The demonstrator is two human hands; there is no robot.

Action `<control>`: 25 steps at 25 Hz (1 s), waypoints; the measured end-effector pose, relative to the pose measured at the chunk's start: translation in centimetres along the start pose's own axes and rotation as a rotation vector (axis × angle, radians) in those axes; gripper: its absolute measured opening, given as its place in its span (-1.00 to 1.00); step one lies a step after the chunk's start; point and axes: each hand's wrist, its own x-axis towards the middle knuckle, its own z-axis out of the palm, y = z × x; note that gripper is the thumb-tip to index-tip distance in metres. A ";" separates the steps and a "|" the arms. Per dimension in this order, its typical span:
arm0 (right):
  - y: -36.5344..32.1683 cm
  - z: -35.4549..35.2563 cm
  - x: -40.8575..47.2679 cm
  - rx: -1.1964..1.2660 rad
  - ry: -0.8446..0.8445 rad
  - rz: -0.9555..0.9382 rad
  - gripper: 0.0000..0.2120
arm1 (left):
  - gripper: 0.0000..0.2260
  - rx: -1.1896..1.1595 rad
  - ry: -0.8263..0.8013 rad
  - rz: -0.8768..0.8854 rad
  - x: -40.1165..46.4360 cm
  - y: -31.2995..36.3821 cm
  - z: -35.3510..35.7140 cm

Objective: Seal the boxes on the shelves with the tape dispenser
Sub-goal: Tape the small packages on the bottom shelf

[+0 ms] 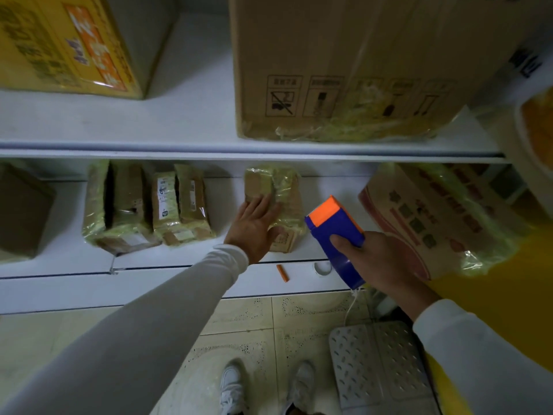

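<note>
Head view: left hand (pixel 257 223) lies flat on the small box (pixel 276 202), already partly taped, while right hand (pixel 380 262) grips the tape dispenser (pixel 336 229) just beside it, sealing apparently unfinished.

Counts on the shelves

Seven boxes, one tape dispenser (pixel 335 232), two hands, two shelves, one orange stick (pixel 282 273), one tape roll (pixel 322 268), two shoes.

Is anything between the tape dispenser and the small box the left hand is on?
Nothing visible. The tape dispenser, gripped by the right hand, hangs just right of the small box with open air between. The left hand rests on the box's left part.
</note>
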 end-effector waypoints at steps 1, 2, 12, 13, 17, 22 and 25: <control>0.0 -0.4 0.3 0.006 -0.005 -0.016 -0.54 | -0.48 0.008 -0.003 -0.002 0.2 0.8 0.1; 0.0 -0.8 0.6 0.024 -0.014 -0.034 -0.55 | -0.46 0.009 -0.006 -0.017 0.2 1.5 0.2; -3.7 -1.8 0.5 0.165 -0.058 -0.133 -0.61 | -0.42 -0.183 0.164 -0.316 -3.8 -3.1 -2.8; -4.7 -1.2 0.2 0.152 -0.047 -0.134 -0.61 | -0.42 -0.167 0.182 -0.362 -4.7 -5.2 -3.1; -9.1 2.9 -1.7 0.156 0.005 -0.124 -0.67 | -0.38 -0.185 0.170 -0.419 -6.5 -12.8 -3.9; -13.7 9.6 -4.9 0.259 0.027 -0.078 -0.75 | -0.24 -0.143 0.013 -0.270 -6.8 -17.0 -2.8; -14.6 12.0 -6.0 0.235 0.011 -0.036 -0.72 | -0.16 -0.060 -0.022 -0.280 -6.5 -19.1 -2.8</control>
